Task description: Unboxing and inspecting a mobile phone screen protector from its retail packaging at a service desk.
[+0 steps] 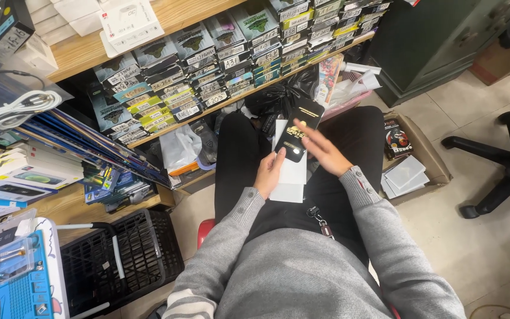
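Seated, both hands over my lap. My left hand [268, 172] pinches the lower edge of a black flat packet [300, 129], which lies on white flat boxes [289, 177] across my thighs. My right hand [324, 150] rests with fingers extended on the packet's right side, gripping nothing; a wooden shelf [249, 88] of small boxes is just ahead.

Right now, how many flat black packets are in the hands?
1. The flat black packet sits between the left hand and right hand, above the white boxes on the lap. Others may be hidden underneath.

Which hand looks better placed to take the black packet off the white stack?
Probably the right hand: it lies open against the black packet, while the left hand grips the lower edge and steadies the white stack.
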